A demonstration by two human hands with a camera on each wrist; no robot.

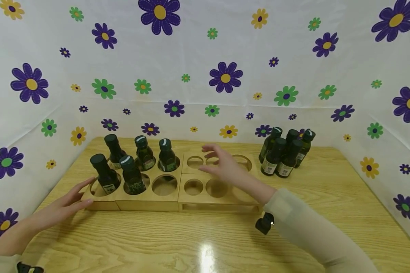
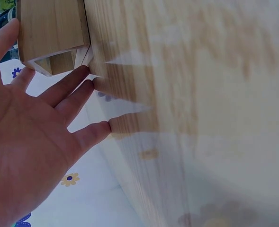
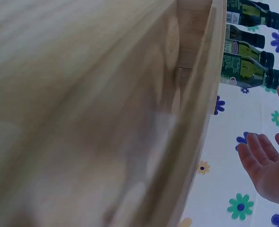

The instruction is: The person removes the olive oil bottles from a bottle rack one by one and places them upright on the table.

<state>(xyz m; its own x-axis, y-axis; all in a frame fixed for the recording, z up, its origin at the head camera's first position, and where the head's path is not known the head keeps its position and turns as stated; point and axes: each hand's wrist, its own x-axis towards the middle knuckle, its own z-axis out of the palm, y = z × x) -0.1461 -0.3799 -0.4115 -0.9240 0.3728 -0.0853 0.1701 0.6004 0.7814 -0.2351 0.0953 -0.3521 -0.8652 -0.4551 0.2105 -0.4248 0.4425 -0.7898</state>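
Note:
My left hand rests against the left end of a wooden bottle rack, fingers extended; the left wrist view shows its fingertips by the rack's lower edge. Dark green bottles with black caps stand in that rack: three in the back row, and in the front row a left bottle and a middle bottle, both tilted. Over a second wooden rack, joined on the right, hovers my right hand. Its fingers are spread and slightly bent, with nothing between them. The hand and forearm hide some of this rack's holes.
Several capped dark bottles stand close together on the table, right of the second rack. A white cloth with printed flowers hangs behind the table and at both sides.

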